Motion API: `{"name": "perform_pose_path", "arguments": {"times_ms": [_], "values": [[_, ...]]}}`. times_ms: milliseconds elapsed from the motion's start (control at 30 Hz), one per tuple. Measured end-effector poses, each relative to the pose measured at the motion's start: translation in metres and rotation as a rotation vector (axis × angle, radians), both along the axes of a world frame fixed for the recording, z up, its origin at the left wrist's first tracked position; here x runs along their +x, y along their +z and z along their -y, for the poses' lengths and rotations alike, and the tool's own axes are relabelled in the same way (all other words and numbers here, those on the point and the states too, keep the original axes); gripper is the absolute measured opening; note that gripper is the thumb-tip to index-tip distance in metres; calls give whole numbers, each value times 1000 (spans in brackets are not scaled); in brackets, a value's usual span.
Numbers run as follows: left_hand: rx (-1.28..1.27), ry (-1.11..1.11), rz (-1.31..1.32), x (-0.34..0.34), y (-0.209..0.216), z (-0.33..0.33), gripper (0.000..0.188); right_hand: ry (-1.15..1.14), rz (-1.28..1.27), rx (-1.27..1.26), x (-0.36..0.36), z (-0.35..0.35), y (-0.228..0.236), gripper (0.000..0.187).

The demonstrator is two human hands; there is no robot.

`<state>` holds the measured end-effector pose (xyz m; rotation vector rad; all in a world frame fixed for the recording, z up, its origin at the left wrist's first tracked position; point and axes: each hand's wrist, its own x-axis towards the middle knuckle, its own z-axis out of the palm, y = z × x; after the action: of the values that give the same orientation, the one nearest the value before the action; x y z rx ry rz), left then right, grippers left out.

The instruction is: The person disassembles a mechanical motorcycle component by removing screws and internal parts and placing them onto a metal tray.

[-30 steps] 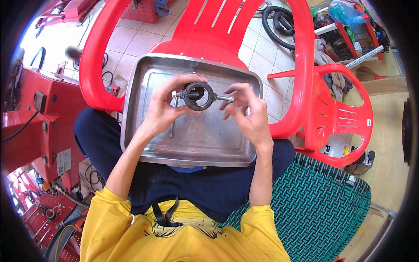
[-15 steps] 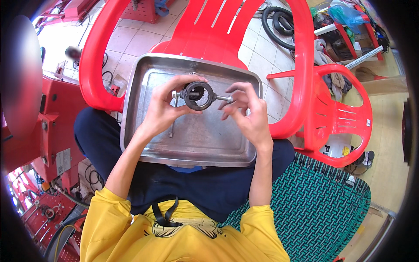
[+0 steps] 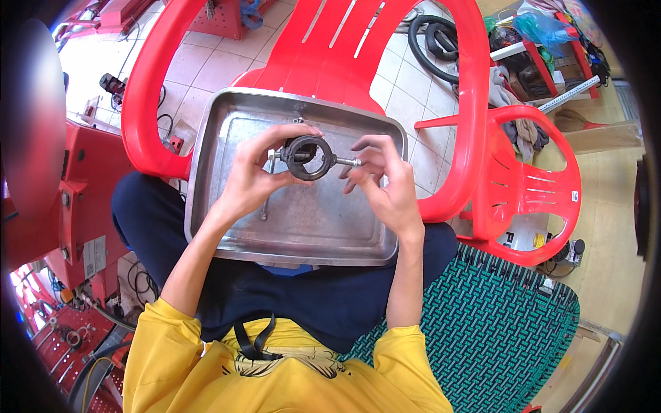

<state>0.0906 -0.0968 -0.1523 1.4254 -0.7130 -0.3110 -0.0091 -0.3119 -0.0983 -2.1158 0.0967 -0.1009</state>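
Observation:
My left hand (image 3: 244, 172) grips a black ring-shaped metal clamp (image 3: 306, 177) between thumb and fingers, holding it above a shallow steel tray (image 3: 330, 220). A threaded bolt (image 3: 346, 162) sticks out from the clamp's right side. Around the tip of that bolt, my right hand (image 3: 394, 189) has its fingers curled but apart; whether they touch it I cannot tell. Another bolt head and nut (image 3: 273, 155) show at the clamp's left, by my left palm. A thin bolt (image 3: 264, 210) is visible against the tray below my left hand.
The tray rests at my lap and against a red plastic chair (image 3: 323, 72). At right stand a smaller red chair (image 3: 530, 186) and a green woven seat (image 3: 496, 323). Red machinery (image 3: 96, 186) is at left. A black tube coil (image 3: 434, 41) lies on the tiled floor.
The view has shifted slightly. My left hand keeps hold of the clamp, which has turned a little. The fingers of my right hand have shifted slightly around the bolt's end.

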Motion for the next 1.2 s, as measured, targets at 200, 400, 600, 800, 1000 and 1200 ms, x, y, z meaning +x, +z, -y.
{"name": "perform_pose_path", "arguments": {"times_ms": [200, 400, 600, 800, 1000, 1200], "values": [[3, -14, 21, 1, 0, 0, 65, 33, -5, 61, 0, 5, -5, 25], [5, -17, 43, 1, 0, 0, 64, 71, -34, -47, 0, 8, -3, 23], [11, -20, 41, 1, -1, 0, 65, 49, 17, -40, -1, 4, 1, 22], [16, -18, 16, 0, 0, 0, 66, 31, -14, -30, 0, 1, 3, 22], [3, -12, 1, 0, 1, 0, 66, 20, 24, -49, 1, 0, 1, 22], [28, -17, 35, 1, -1, 0, 67, 14, 32, 31, 0, 2, -6, 22]]}}
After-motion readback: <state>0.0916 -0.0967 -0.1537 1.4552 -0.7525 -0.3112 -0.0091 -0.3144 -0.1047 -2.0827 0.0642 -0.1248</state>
